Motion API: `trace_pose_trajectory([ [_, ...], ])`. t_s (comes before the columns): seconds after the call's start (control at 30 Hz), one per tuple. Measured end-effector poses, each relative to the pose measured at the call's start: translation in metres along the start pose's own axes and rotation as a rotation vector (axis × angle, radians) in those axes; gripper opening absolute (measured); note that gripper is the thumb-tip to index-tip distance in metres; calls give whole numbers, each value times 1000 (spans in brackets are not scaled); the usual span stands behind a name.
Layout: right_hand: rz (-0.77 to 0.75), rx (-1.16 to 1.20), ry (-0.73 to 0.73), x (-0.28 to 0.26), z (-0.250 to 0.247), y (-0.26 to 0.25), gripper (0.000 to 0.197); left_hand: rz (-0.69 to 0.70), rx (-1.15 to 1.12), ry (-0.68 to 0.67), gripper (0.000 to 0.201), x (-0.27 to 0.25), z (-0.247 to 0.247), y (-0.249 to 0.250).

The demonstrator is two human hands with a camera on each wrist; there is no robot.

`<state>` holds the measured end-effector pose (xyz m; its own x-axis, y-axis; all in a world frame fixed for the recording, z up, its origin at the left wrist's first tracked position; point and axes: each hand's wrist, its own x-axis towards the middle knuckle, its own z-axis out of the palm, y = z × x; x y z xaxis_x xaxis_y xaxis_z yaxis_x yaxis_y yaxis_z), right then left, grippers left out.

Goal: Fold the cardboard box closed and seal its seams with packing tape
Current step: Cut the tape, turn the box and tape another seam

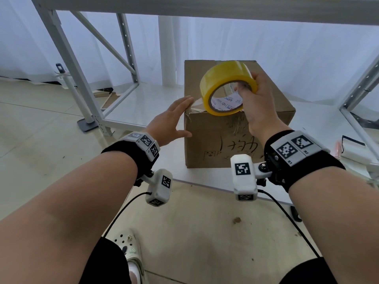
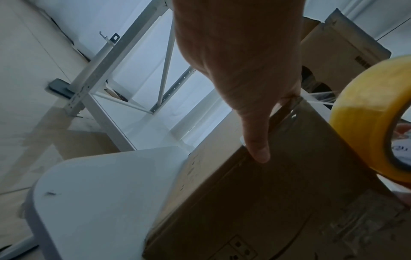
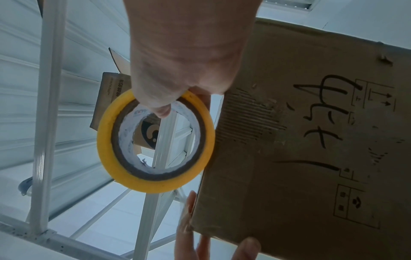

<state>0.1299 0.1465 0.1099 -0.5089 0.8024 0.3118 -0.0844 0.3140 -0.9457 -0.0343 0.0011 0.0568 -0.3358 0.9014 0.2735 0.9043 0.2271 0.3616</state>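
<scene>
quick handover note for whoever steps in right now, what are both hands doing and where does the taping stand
Left hand: fingers straight, pressing the tape end onto the upper left corner of the cardboard box, thumb on the near face.
Right hand: grips the yellow tape roll over the box top, thumb through the core; a short stretch of tape runs to the left corner.
Box stands closed on the white table.
Done: flaps folded, strip anchored.
Left: draw the tape across the top, press it down, cut it, check the other seams.

matt, scuffed brown cardboard box [image 1: 235, 140], glossy yellow plastic tape roll [image 1: 225, 87], smooth glossy white table [image 1: 143, 107]
</scene>
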Motion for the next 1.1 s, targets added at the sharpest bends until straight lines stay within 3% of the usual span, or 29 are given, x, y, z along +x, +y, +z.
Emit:
trace_pose_trajectory([
  [0.17, 1, -11, 3, -2, 0, -3, 8, 9, -116, 27, 62, 7, -23, -4],
  [0.23, 6, -16, 10, -3, 0, -4, 9, 7, -115, 28, 59, 7, -23, -4],
  [0.4, -6, -87, 27, -4, -2, -5, 9, -21, -23, -36, 88, -1, -5, -1],
  [0.47, -53, -154, 24, -5, -4, -7, 18, -45, -24, -8, 89, -3, -3, 2],
  [0.6, -197, -313, -52, -7, -9, -16, 48, -37, -72, 185, 67, -9, -5, 9],
  [0.77, -208, -391, -101, -13, 5, -32, 17, -29, -125, 272, 50, -11, -4, 19],
  [0.97, -235, -359, -55, -10, 24, -60, 18, -69, -18, 267, 47, -12, -4, 20],
  [1.1, -167, -349, 23, -3, 6, -57, 20, -54, 20, 253, 54, -12, 0, 16],
])
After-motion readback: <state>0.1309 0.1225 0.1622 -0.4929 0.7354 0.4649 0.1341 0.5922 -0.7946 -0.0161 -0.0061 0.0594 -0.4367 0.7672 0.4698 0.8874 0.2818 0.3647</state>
